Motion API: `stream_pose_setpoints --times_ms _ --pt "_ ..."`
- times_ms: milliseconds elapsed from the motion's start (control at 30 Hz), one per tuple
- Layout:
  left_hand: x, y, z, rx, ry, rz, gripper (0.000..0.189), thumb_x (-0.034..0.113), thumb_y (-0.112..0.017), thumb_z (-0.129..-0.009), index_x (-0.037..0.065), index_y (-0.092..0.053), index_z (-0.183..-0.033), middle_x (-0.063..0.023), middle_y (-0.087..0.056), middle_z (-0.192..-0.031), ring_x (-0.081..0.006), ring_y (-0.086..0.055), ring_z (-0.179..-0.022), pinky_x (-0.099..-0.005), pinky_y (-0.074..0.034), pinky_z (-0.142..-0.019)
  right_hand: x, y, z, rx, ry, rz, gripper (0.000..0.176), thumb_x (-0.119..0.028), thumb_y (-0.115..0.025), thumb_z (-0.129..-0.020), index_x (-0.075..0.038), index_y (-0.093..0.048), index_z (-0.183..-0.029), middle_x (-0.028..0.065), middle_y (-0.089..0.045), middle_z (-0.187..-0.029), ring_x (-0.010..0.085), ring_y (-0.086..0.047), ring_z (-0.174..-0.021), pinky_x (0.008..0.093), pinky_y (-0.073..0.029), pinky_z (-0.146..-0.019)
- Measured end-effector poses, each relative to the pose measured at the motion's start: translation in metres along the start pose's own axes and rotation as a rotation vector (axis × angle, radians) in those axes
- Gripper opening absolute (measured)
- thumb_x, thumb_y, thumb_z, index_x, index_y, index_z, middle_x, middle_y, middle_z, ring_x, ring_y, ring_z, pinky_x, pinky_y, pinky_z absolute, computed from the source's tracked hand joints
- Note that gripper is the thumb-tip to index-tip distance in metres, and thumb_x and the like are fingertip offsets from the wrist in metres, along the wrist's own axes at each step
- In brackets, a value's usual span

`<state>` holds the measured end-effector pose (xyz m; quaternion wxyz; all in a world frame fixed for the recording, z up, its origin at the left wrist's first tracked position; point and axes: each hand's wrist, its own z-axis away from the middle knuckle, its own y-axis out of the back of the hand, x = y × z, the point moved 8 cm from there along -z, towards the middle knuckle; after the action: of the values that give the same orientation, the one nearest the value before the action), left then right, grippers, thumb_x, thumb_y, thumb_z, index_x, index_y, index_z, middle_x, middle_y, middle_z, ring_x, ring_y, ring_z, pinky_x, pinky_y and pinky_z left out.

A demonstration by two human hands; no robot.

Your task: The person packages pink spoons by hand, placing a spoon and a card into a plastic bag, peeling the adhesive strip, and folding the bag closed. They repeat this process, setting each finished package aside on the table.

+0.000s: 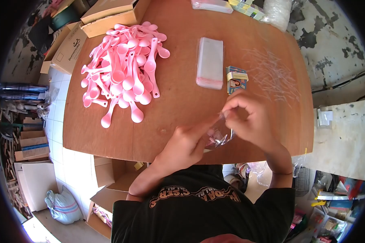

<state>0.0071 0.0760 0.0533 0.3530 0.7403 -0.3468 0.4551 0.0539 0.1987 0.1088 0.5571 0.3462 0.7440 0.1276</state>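
Observation:
Near the front edge of the table, a clear plastic bag (220, 139) with something pink inside hangs between my hands. My left hand (187, 141) is closed on it, forefinger stretched toward its top edge. At that same edge my right hand (247, 117) pinches the bag between thumb and fingers. Just beyond my right hand lie small printed cards (236, 86) with a pale band across them. Farther back is a stack of flat clear bags (210, 62). A large heap of pink measuring spoons (123, 65) covers the left side.
Thin clear plastic strips (273, 75) lie scattered on the right of the wooden table (170, 113). Cardboard boxes (111, 18) stand at the back left. A plastic roll (276, 14) is at the back right. Below the table's front edge is an open carton (113, 172).

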Motion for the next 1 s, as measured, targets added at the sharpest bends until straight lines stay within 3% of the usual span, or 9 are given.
stream_pose_setpoints --times_ms 167,267,400,433,500,633,700,833,1000 --pt "-0.019 0.007 0.003 0.161 0.238 0.273 0.031 0.008 -0.042 -0.097 -0.001 -0.050 -0.126 -0.0097 -0.067 -0.086 -0.0153 -0.065 -0.070 -0.0241 -0.050 -0.066 0.108 0.012 0.000 -0.021 -0.515 -1.000 0.018 -0.025 -0.053 -0.090 -0.008 -0.057 -0.087 0.0017 -0.057 -0.078 0.0113 -0.055 -0.073 0.0277 -0.045 -0.065" --pt "-0.027 0.015 0.007 0.287 0.262 0.406 0.032 0.012 -0.040 -0.100 -0.001 -0.047 -0.129 -0.0097 -0.067 -0.093 -0.0144 -0.065 -0.075 -0.0243 -0.051 -0.068 0.190 0.084 -0.019 0.352 -0.645 -0.810 0.016 -0.024 -0.056 -0.085 -0.008 -0.058 -0.083 -0.0005 -0.057 -0.073 0.0111 -0.054 -0.065 0.0265 -0.045 -0.063" --pt "-0.026 0.020 0.008 0.330 0.256 0.464 0.034 0.012 -0.039 -0.100 -0.002 -0.044 -0.130 -0.0134 -0.064 -0.105 -0.0166 -0.066 -0.083 -0.0255 -0.054 -0.071 0.269 0.207 -0.040 0.819 -0.416 0.195 0.024 -0.026 -0.054 -0.088 -0.006 -0.064 -0.095 0.0061 -0.064 -0.073 0.0186 -0.060 -0.061 0.0347 -0.048 -0.057" --pt "-0.024 0.019 0.007 0.325 0.243 0.450 0.034 0.013 -0.039 -0.100 -0.002 -0.044 -0.130 -0.0143 -0.064 -0.107 -0.0171 -0.066 -0.084 -0.0259 -0.054 -0.071 0.270 0.214 -0.045 0.820 -0.408 0.197 0.024 -0.026 -0.054 -0.088 -0.006 -0.064 -0.095 0.0061 -0.064 -0.073 0.0186 -0.060 -0.061 0.0347 -0.048 -0.057" --pt "-0.023 0.017 0.008 0.325 0.252 0.444 0.034 0.014 -0.039 -0.101 -0.002 -0.044 -0.130 -0.0141 -0.065 -0.103 -0.0176 -0.066 -0.084 -0.0259 -0.054 -0.071 0.238 0.218 -0.066 0.713 -0.231 0.974 0.014 -0.014 -0.059 -0.081 -0.006 -0.067 -0.089 0.0154 -0.067 -0.080 0.0300 -0.065 -0.073 0.0382 -0.051 -0.067" --pt "-0.023 0.018 0.007 0.329 0.257 0.381 0.035 0.015 -0.040 -0.100 -0.002 -0.044 -0.130 -0.0128 -0.067 -0.096 -0.0168 -0.066 -0.085 -0.0263 -0.054 -0.072 0.277 0.204 -0.088 0.462 -0.193 0.971 0.012 -0.008 -0.059 -0.078 -0.007 -0.067 -0.087 0.0187 -0.065 -0.084 0.0360 -0.064 -0.079 0.0410 -0.051 -0.072" --pt "-0.022 0.022 0.008 0.360 0.243 0.342 0.035 0.016 -0.040 -0.100 -0.001 -0.044 -0.130 -0.0125 -0.067 -0.094 -0.0164 -0.066 -0.084 -0.0264 -0.053 -0.072 0.328 0.184 -0.105 0.011 -0.213 0.944 0.017 -0.005 -0.057 -0.077 -0.007 -0.068 -0.089 0.0174 -0.067 -0.087 0.0345 -0.064 -0.082 0.0394 -0.052 -0.075" --pt "-0.026 0.027 0.011 0.385 0.252 0.351 0.029 0.014 -0.039 -0.100 0.001 -0.045 -0.126 -0.0107 -0.062 -0.098 -0.0142 -0.062 -0.080 -0.0256 -0.050 -0.071 0.326 0.192 -0.096 0.130 -0.264 0.756 0.026 -0.002 -0.054 -0.075 -0.009 -0.069 -0.095 0.0161 -0.068 -0.090 0.0327 -0.065 -0.083 0.0381 -0.051 -0.076" --pt "-0.032 0.026 0.010 0.412 0.199 0.407 0.019 0.014 -0.039 -0.101 0.002 -0.047 -0.112 -0.0096 -0.061 -0.097 -0.0123 -0.061 -0.081 -0.0252 -0.049 -0.072 0.227 0.218 -0.076 0.575 -0.200 0.678 0.035 0.000 -0.054 -0.074 -0.010 -0.068 -0.105 0.0106 -0.070 -0.093 0.0228 -0.066 -0.084 0.0323 -0.051 -0.076"
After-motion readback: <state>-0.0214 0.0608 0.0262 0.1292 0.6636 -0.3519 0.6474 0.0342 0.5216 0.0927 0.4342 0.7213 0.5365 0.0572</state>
